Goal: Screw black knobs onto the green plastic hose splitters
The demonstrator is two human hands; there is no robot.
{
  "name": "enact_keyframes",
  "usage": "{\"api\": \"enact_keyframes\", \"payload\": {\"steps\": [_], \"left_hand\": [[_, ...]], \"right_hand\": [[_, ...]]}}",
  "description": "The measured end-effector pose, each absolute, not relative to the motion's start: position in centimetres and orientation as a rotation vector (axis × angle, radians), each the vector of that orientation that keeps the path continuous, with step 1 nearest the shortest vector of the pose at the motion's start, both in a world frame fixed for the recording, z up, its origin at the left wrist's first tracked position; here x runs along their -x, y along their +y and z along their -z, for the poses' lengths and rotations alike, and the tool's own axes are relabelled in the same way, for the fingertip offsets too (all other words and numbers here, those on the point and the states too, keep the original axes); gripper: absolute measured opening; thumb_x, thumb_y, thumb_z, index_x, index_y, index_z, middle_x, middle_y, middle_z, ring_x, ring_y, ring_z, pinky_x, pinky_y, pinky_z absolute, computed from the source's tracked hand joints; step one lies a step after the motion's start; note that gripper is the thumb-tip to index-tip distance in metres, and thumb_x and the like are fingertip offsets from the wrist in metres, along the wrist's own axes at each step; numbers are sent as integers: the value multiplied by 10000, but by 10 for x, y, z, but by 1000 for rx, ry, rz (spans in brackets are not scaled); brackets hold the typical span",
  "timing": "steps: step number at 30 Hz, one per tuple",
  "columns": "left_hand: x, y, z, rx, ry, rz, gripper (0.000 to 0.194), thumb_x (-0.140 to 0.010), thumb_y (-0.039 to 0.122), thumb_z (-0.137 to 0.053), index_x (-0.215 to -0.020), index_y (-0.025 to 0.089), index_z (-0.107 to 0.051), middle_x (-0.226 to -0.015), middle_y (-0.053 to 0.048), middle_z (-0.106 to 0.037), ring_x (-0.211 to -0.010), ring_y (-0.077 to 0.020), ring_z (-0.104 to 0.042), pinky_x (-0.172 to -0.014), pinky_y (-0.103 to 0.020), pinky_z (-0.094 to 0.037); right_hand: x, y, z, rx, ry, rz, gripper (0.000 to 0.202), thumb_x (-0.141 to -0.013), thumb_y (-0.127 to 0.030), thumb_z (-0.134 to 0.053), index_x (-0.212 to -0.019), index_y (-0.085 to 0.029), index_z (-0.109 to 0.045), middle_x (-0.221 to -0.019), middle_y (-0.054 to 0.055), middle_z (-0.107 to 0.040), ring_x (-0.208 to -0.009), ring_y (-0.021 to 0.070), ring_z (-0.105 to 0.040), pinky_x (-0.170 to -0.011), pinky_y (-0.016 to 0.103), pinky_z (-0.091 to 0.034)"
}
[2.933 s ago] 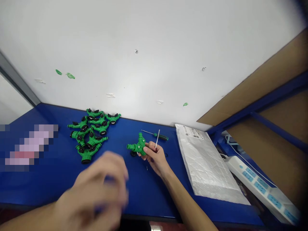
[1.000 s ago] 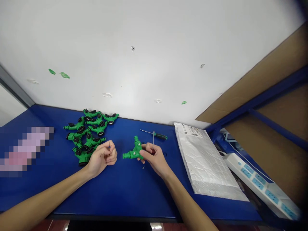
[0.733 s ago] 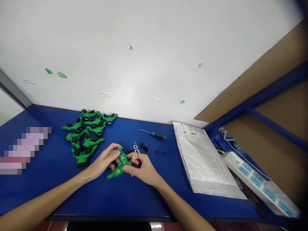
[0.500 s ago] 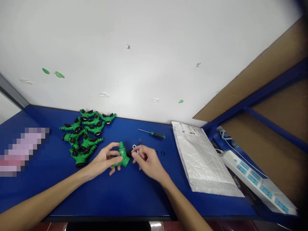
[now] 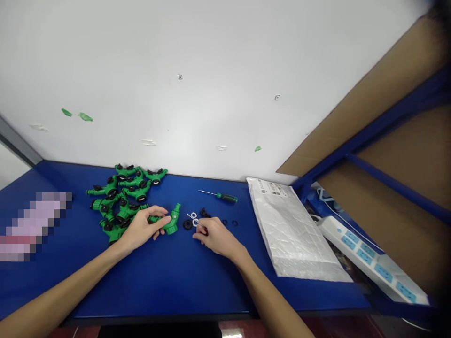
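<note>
My left hand [image 5: 143, 228] is closed around a green plastic Y-shaped hose splitter [image 5: 172, 222], thumb on top, with a ribbed end pointing up. Just to its right, my right hand [image 5: 219, 238] pinches a thin pointed metal tool [image 5: 190, 217]; its exact kind is hard to make out. The tool's tip reaches left over two white rings [image 5: 193, 215]. A thick black ring [image 5: 188, 225] lies on the blue table between the hands. Small black parts [image 5: 205, 213] lie just beyond my right fingers.
Several green splitters with black valve levers [image 5: 138, 192] are piled at the back left. A screwdriver [image 5: 227, 197] lies behind my right hand, thin black O-rings [image 5: 235, 223] beside it. On the right are a silver padded envelope [image 5: 296, 230] and a power strip [image 5: 373, 263].
My left hand has drawn left with the splitter, away from the black ring. My right fingers have come off that ring, which now lies on the table, and the metal tool points left.
</note>
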State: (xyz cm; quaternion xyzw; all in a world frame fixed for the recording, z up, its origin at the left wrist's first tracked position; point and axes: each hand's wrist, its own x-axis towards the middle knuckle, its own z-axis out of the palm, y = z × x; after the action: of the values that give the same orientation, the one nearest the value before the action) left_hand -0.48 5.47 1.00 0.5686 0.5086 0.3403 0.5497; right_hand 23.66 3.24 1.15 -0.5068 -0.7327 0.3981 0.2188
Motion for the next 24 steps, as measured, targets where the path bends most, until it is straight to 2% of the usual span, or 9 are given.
{"api": "enact_keyframes", "payload": {"steps": [3, 5, 8, 10, 13, 16, 18, 21, 24], "left_hand": [[4, 53, -12, -1349, 1184, -831, 399, -751, 490, -727, -924, 145, -626, -777, -45, -674, -484, -115, -584, -419, -235, -437], [2, 50, -13, -1356, 1148, -855, 378, -762, 491, -717, -899, 152, -622, -728, -28, -666, -476, -111, -574, -431, -235, -442], [-8, 47, -12, -1377, 1054, -863, 363, -776, 501, -699, -821, 151, -616, -603, 3, -630, -433, -98, -534, -451, -242, -447], [-18, 46, -11, -1394, 977, -846, 385, -782, 525, -682, -787, 146, -615, -567, 1, -617, -432, -111, -541, -447, -250, -446], [-29, 47, -11, -1401, 905, -854, 394, -818, 542, -633, -860, 151, -600, -588, 6, -600, -463, -131, -566, -458, -264, -460], [-32, 47, -9, -1391, 873, -918, 393, -867, 516, -581, -1083, 193, -531, -868, -36, -639, -596, -137, -609, -536, -286, -509], [-29, 47, -6, -1379, 882, -987, 392, -869, 483, -592, -1142, 225, -479, -1018, -50, -591, -693, -142, -616, -561, -281, -514], [-23, 47, 0, -1355, 929, -1060, 316, -873, 437, -600, -1075, 230, -473, -960, -17, -531, -709, -138, -590, -531, -251, -477], [-18, 48, 4, -1340, 947, -1071, 247, -895, 408, -580, -1032, 225, -486, -901, 1, -522, -689, -131, -571, -535, -248, -461]], "right_hand": [[-232, 33, -11, 1392, -1907, -971, 419, -821, -228, -625, -606, -223, -265, -614, -36, -451, -591, 125, -489, -590, 249, -401], [-228, 31, -12, 1340, -1794, -961, 453, -851, -334, -614, -625, -230, -235, -701, -3, -510, -655, 140, -540, -624, 267, -452], [-219, 27, -11, 1127, -1528, -1207, 555, -752, -459, -728, -641, -232, -233, -877, 30, -555, -668, 140, -582, -591, 287, -515], [-213, 26, -10, 1035, -1361, -1351, 631, -632, -485, -819, -625, -228, -243, -808, -1, -513, -598, 122, -557, -538, 284, -521], [-215, 29, -10, 1092, -1282, -1319, 670, -570, -512, -846, -588, -223, -242, -644, -57, -392, -518, 90, -469, -503, 259, -480], [-242, 41, -18, 1170, -1253, -1199, 691, -542, -524, -853, -569, -215, -235, -654, -53, -407, -524, 75, -430, -512, 243, -450], [-272, 52, -27, 1236, -1214, -1093, 709, -542, -523, -852, -572, -214, -215, -683, -48, -426, -550, 75, -446, -547, 241, -452], [-322, 68, -39, 1361, -1188, -989, 706, -525, -525, -857, -578, -225, -220, -605, -71, -379, -529, 82, -432, -536, 238, -433], [-351, 72, -46, 1497, -1227, -1014, 656, -474, -470, -897, -577, -231, -295, -528, -81, -389, -498, 105, -464, -504, 251, -423]]}}
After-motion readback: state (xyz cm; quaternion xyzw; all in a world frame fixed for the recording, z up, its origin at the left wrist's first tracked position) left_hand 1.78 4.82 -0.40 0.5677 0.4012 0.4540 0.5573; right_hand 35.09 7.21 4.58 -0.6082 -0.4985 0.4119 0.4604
